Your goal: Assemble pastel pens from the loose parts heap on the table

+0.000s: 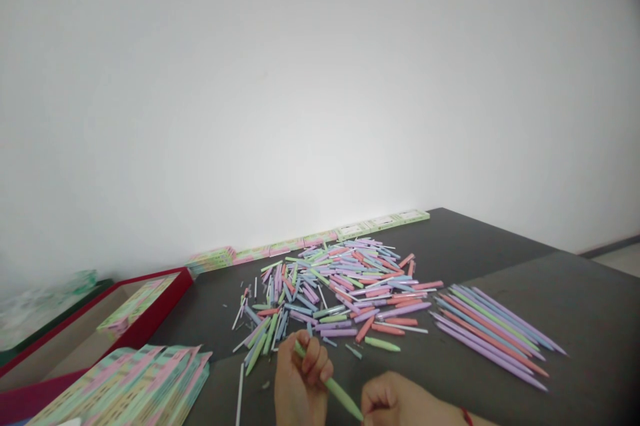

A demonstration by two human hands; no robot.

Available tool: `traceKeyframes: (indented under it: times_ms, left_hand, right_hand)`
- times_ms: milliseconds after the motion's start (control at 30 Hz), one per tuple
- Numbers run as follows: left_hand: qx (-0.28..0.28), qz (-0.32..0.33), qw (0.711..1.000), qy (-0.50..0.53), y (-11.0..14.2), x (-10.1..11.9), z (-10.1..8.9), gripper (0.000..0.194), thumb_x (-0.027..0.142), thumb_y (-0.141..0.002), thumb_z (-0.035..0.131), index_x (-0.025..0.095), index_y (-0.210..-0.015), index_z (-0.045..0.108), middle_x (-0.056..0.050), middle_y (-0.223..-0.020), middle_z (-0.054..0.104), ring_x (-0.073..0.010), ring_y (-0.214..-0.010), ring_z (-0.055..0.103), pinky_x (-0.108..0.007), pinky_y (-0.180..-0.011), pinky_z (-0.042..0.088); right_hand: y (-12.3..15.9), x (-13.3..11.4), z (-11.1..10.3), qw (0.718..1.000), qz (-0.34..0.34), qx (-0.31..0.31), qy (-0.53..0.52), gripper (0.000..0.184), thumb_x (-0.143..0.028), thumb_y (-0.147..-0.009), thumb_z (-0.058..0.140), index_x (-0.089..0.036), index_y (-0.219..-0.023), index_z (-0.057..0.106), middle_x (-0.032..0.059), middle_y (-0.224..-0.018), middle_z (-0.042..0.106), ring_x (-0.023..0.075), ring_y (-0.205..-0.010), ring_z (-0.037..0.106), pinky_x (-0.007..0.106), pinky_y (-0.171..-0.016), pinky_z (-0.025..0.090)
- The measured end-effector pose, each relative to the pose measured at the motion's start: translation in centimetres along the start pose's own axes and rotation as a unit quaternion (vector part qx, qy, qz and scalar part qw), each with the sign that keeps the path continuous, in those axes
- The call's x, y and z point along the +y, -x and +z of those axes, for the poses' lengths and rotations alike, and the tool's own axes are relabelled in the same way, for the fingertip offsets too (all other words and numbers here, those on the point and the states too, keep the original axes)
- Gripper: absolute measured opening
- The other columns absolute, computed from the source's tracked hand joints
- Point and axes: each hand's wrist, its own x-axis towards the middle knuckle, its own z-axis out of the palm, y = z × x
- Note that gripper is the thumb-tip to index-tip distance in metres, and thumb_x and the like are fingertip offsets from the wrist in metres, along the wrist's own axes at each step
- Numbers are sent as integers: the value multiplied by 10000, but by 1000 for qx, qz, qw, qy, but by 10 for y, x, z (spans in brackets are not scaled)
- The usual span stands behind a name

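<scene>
My left hand (pixel 309 379) is closed around a light green pen (pixel 341 396), which slants down to the right. At the pen's lower right end, my right hand (pixel 397 401) pinches with finger and thumb; its fingertips are partly cut off by the bottom edge. Just beyond both hands spreads a loose heap of pastel pen parts (pixel 340 279) in purple, blue, green and coral. A single green pen piece (pixel 382 344) lies close above my right hand. To the right, several long pens (pixel 493 333) lie side by side in a fan.
Flat printed packets (pixel 145 379) overlap at the lower left, beside a red box (pixel 175 286) holding a printed carton (pixel 137 306). More slim cartons (pixel 383 223) line the wall at the back of the dark table (pixel 540 293). Clear plastic wrap (pixel 45 309) lies far left.
</scene>
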Motion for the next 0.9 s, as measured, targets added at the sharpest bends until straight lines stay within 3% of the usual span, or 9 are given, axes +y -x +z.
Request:
traceKeyframes:
  times_ms: [200,400,567,700,900]
  left_hand:
    - [-9,-13,1000,9,-1,4,2,287,336,-811,590,164,-598,502,108,-423,278,-36,-335,262,-195,-385,217]
    - [-18,-5,1000,-5,-1,8,3,265,294,-794,567,171,-567,504,113,-436,203,-46,-347,194,-197,-375,210]
    - [-31,-16,999,-3,-1,6,2,260,284,-762,589,170,-541,513,118,-460,145,-47,-372,127,-184,-365,210]
    - [-30,-31,999,6,-2,4,0,290,346,-762,611,164,-548,539,120,-470,124,-43,-385,104,-167,-358,204]
    - [-42,-33,998,-13,-1,4,0,260,319,-745,586,173,-536,539,116,-451,125,-50,-383,80,-169,-340,208]
  right_hand:
    - [2,-5,-6,997,-23,-33,70,122,-103,-635,533,-147,-579,632,-82,-458,436,37,-421,331,156,-418,217]
    - [4,-5,-4,996,-13,-27,80,142,-110,-660,517,-147,-618,647,-81,-466,431,38,-426,345,146,-408,217]
    - [7,-6,-7,991,-62,-6,120,164,-68,-652,499,-155,-690,632,-75,-535,470,48,-490,395,130,-430,250]
    - [7,-6,-10,987,-94,-23,128,121,-145,-696,554,-162,-777,642,-52,-650,536,74,-586,454,133,-482,306]
    - [1,-3,-1,985,-53,-25,165,97,-111,-673,549,-156,-690,633,-69,-588,467,72,-564,405,151,-484,277]
